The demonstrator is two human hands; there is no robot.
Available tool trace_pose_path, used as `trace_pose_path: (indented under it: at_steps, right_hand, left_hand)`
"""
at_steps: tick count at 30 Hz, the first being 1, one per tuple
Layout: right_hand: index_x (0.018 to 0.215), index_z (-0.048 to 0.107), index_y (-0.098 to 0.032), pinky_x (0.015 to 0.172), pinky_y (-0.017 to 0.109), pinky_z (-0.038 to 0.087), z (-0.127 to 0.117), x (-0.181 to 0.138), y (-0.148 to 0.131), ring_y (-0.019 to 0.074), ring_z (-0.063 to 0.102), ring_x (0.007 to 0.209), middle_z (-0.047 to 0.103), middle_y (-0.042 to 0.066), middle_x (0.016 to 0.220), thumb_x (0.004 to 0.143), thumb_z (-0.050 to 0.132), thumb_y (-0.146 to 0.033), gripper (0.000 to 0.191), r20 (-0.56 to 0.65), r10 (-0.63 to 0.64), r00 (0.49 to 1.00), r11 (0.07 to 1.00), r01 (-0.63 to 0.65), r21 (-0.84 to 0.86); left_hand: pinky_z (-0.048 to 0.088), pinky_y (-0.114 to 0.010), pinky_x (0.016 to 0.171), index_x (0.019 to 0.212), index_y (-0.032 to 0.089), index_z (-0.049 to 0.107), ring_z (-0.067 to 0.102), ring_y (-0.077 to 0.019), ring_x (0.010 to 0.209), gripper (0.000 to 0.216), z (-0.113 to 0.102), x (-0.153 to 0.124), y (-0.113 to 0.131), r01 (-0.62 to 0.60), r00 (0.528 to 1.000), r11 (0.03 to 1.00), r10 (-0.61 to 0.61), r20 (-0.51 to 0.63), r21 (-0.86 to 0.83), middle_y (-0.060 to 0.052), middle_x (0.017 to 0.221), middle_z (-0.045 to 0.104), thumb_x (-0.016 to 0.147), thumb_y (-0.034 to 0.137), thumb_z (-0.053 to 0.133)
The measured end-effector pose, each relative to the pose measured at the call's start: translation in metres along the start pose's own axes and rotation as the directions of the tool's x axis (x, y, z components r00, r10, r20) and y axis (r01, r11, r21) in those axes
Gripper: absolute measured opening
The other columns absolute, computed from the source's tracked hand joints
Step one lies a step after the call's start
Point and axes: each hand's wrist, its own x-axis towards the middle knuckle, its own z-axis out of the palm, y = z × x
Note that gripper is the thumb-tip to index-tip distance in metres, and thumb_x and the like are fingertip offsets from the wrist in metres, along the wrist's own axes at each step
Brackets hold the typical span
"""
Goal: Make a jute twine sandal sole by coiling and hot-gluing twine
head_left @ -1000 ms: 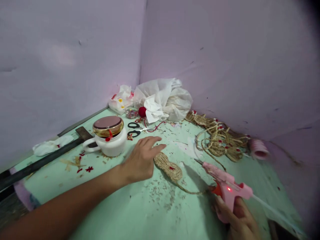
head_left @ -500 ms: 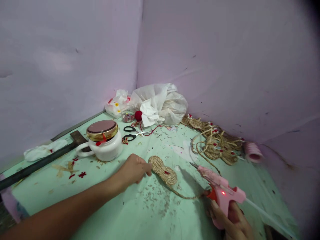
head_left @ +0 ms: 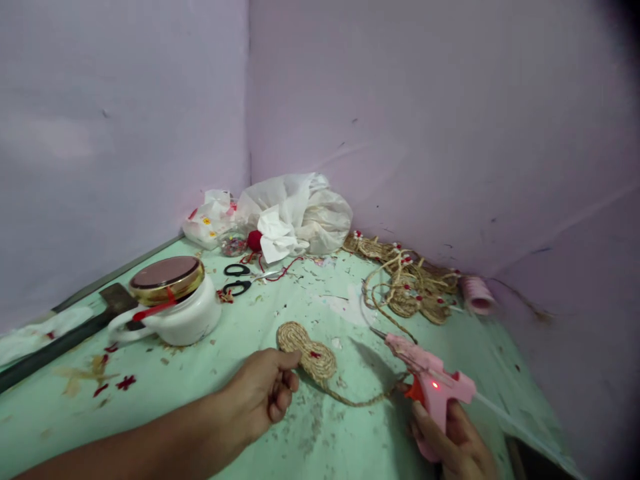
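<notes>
A figure-eight piece of coiled straw rope (head_left: pixel 320 360) with a small red mark lies tilted at the middle of the table. My left hand (head_left: pixel 265 387) pinches its near-left edge between thumb and curled fingers. From the coil a loose rope tail (head_left: pixel 350 402) runs right toward my other hand. My right hand (head_left: pixel 450 440) is closed around the handle of a pink glue gun (head_left: pixel 433 373) with a lit red light. The rope's end reaches the fingers near the orange trigger (head_left: pixel 416 389). The gun's nozzle points left, apart from the coil.
On the left stand a white mug (head_left: pixel 193 317) topped with a gold-rimmed lid (head_left: pixel 167 275) and a hammer (head_left: pixel 75 340). Scissors (head_left: pixel 237 287), a red yarn ball (head_left: pixel 255 241) and a plastic bag (head_left: pixel 320 213) lie behind. Finished-looking rope coils (head_left: pixel 405 300) and a pink spool (head_left: pixel 477 295) line the right wall.
My left hand has shifted from the coil's left end to its near-side waist, gripping there. The view has turned slightly right. The glue gun stays in my right hand.
</notes>
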Motion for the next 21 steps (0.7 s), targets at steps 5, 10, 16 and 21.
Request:
trace_pose_path:
  at_steps: [5,10,16,21]
  right_hand:
    - [0.072,0.054,-0.020,0.047,0.022,0.038,0.011,-0.009,-0.007,0.0125,0.046,0.049,0.052,-0.006,0.051,0.057,0.075,-0.047,0.037,0.016,-0.067,0.998,0.997,0.067,-0.038]
    - [0.080,0.056,-0.020,0.047,0.020,0.035,0.014,-0.009,-0.009,0.0106,0.044,0.049,0.053,-0.006,0.053,0.057,0.074,-0.048,0.040,-0.044,-0.040,0.998,0.999,0.041,0.019]
    - [0.071,0.054,-0.020,0.045,0.020,0.035,0.005,-0.005,-0.007,0.0106,0.043,0.048,0.051,-0.006,0.049,0.058,0.074,-0.047,0.036,0.024,-0.053,0.998,0.998,0.053,-0.016]
    - [0.087,0.056,-0.021,0.053,0.023,0.045,-0.007,0.004,0.004,0.0152,0.053,0.058,0.059,-0.003,0.061,0.056,0.074,-0.053,0.048,0.018,0.099,0.995,0.994,-0.098,-0.051]
  left_hand:
    - [0.011,-0.011,0.030,0.039,0.014,0.040,0.023,-0.0012,0.025,0.048,0.010,0.006,-0.002,-0.073,0.994,0.997,0.076,-0.076,0.037,0.007,0.028,0.028,0.083,0.031,0.046]
    - [0.011,-0.016,0.030,0.047,0.016,0.043,0.027,-0.0033,0.025,0.031,0.012,0.013,-0.001,-0.346,0.938,0.936,0.346,0.006,0.065,0.007,0.036,0.036,0.074,0.032,0.050]
    - [0.030,-0.017,0.038,0.062,0.014,0.056,0.043,-0.0073,0.042,0.020,-0.006,0.020,0.024,-0.712,0.702,0.681,0.682,0.207,0.172,0.002,0.049,0.052,0.059,0.033,0.058]
    - [0.022,-0.017,0.034,0.067,0.014,0.055,0.039,-0.0054,0.034,0.025,-0.020,0.026,0.035,-0.696,0.709,0.691,0.617,0.343,0.195,0.002,0.047,0.053,0.063,0.039,0.057]
